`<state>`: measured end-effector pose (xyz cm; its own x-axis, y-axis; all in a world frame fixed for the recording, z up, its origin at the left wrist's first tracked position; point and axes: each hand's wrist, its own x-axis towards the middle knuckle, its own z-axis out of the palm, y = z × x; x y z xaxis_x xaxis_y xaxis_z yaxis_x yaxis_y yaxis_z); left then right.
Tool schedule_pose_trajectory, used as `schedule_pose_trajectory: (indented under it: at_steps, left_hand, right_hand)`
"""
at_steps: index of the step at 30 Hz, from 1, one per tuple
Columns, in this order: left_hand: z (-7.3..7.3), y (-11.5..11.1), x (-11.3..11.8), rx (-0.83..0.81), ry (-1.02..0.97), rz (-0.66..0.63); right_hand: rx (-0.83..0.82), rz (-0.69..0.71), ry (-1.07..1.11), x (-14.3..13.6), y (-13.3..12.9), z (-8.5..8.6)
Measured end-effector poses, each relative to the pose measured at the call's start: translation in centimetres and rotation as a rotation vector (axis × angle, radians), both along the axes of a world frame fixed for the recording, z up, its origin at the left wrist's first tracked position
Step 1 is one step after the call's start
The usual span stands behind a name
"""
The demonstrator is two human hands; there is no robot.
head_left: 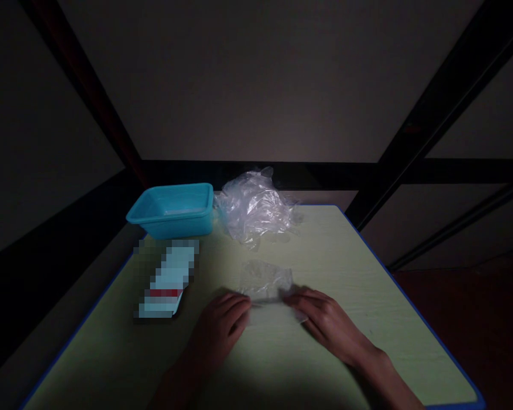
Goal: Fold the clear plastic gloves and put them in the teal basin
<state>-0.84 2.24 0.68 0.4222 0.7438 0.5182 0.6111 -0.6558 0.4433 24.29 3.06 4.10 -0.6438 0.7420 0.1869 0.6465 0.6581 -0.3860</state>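
Observation:
A small clear plastic bag (267,277) lies nearly flat on the table in front of me. My left hand (222,322) pinches its left side, fingers curled together. On the opposite side, my right hand (320,313) grips the bag between thumb and fingers. A straight crease or fold runs across the film between both hands. Beyond it sits a crumpled heap of clear plastic bags (259,208), apart from my hands.
A blue plastic basket (179,226) stands at the table's back left corner. Nearer, a blurred-out phone-like object (166,279) lies left of my left hand. The pale table (367,330) has a blue edge, and a wall rises behind it.

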Motion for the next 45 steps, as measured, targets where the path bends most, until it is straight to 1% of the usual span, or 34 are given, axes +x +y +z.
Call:
schedule_pose_trajectory:
  at_steps: [5,9,14,17,21,26,31,34,39,45]
  left_hand:
    - [-0.4,0.8,-1.2,-0.163,-0.076,0.115]
    - [-0.1,2.0,-1.5,-0.327,-0.188,0.191]
    - [0.9,3.1,-1.0,-0.556,-0.326,0.222]
    - [1.2,3.6,-1.0,-0.617,-0.340,0.213]
    - [1.3,4.1,-1.1,-0.646,-0.337,0.211]
    - [1.3,4.1,-0.7,-0.663,-0.342,0.250]
    - [1.1,3.9,0.4,-0.605,-0.356,0.361]
    - [0.9,3.8,1.0,-0.548,-0.365,0.396]
    - [0.4,3.8,1.4,-0.461,-0.378,0.456]
    - [-0.3,4.1,1.7,-0.462,-0.354,0.506]
  right_hand:
    - [-0.172,-0.085,0.094,-0.3,0.8,0.8]
    - [-0.292,-0.163,0.203,-0.7,1.8,1.2]
    - [-0.436,-0.290,0.365,-1.4,3.6,0.4]
    - [-0.467,-0.355,0.397,-1.9,4.6,-0.3]
    - [-0.437,-0.465,0.394,-2.3,5.1,-1.2]
    - [-0.372,-0.590,0.377,-2.6,5.0,-1.9]
    - [-0.335,-0.666,0.353,-3.1,4.7,-1.9]
    - [-0.322,-0.710,0.353,-3.4,4.4,-1.7]
    - [-0.288,-0.753,0.349,-3.7,4.1,-1.6]
    - [-0.201,-0.748,0.350,-3.6,4.0,-2.0]
